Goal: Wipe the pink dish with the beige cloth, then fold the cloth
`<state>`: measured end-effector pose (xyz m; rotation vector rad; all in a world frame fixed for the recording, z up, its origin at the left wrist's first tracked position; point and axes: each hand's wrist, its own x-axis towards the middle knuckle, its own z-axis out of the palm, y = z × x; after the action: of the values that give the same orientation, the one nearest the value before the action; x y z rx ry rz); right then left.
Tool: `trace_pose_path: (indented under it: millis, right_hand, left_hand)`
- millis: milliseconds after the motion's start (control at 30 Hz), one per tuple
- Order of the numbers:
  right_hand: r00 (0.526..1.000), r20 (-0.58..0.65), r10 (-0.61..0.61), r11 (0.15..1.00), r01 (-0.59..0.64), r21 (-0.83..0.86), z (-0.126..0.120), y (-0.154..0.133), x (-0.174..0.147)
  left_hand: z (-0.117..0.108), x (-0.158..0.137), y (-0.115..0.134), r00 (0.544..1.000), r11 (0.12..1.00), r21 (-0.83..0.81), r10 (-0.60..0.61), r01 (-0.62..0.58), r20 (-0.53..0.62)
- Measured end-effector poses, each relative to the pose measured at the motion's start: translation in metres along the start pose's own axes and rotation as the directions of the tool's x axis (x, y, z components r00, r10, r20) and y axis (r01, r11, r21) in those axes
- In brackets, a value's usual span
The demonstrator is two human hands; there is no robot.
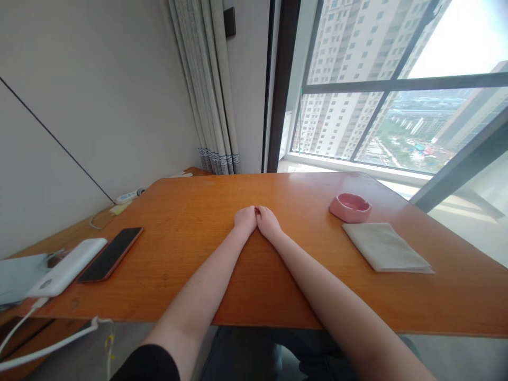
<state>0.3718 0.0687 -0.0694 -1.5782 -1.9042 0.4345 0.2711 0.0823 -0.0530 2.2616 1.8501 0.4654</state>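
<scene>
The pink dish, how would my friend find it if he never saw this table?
Start at the big orange table by the window. Go to its far right part, beyond the right hand, where a folded grey cloth lies. The pink dish sits just behind that cloth, nearer the window: it is small, round-cornered and hollow, and the only pink thing there.

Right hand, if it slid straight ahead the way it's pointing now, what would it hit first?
Probably nothing on the table. The right hand points toward the far edge, touching the left hand. The pink dish and folded cloth lie off to the side.
</scene>
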Motion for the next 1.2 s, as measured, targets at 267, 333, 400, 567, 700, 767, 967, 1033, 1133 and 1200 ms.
trace_pose_path:
  millis: [267,333,400,567,700,767,967,1033,1133,1200]
  right_hand:
    - [0.998,-0.048,-0.033,0.998,0.035,0.044,0.0,0.004,-0.001]
    - [0.999,-0.025,-0.041,0.998,0.042,0.051,-0.001,0.004,-0.002]
    - [0.999,-0.02,-0.043,0.997,0.044,0.066,-0.001,0.004,-0.003]
    - [0.999,-0.033,-0.04,0.996,0.043,0.072,0.0,0.005,-0.003]
    - [0.999,-0.025,-0.038,0.997,0.039,0.062,0.0,0.005,-0.003]
    - [0.999,-0.023,-0.036,0.998,0.037,0.06,0.0,0.005,-0.003]
    - [0.999,-0.019,-0.041,0.999,0.042,0.026,-0.001,0.001,-0.005]
    - [0.997,0.014,-0.071,0.997,0.071,-0.033,-0.008,-0.001,-0.005]
    - [0.997,-0.016,-0.076,0.971,0.07,-0.227,-0.036,0.001,-0.002]
    - [0.982,-0.189,-0.024,0.933,-0.046,-0.358,-0.066,0.011,0.0]
  left_hand:
    - [-0.002,-0.009,-0.003,0.999,0.999,0.015,0.042,-0.042,-0.002]
    - [-0.004,-0.01,-0.005,0.998,0.998,0.007,0.062,-0.062,0.005]
    - [-0.005,-0.01,-0.005,0.997,0.997,0.002,0.071,-0.071,0.007]
    - [-0.005,-0.01,-0.004,0.997,0.997,-0.008,0.082,-0.082,0.005]
    - [-0.004,-0.01,-0.005,0.996,0.996,-0.013,0.087,-0.087,0.001]
    - [-0.004,-0.01,-0.006,0.996,0.996,-0.015,0.089,-0.089,-0.002]
    - [-0.002,-0.008,-0.007,0.995,0.995,-0.027,0.098,-0.098,-0.012]
    - [-0.001,-0.008,-0.008,0.995,0.994,-0.031,0.102,-0.102,-0.014]
    - [0.0,-0.007,-0.008,0.994,0.993,-0.059,0.106,-0.107,-0.017]
    - [0.001,-0.005,-0.008,0.994,0.99,-0.088,0.109,-0.11,-0.019]
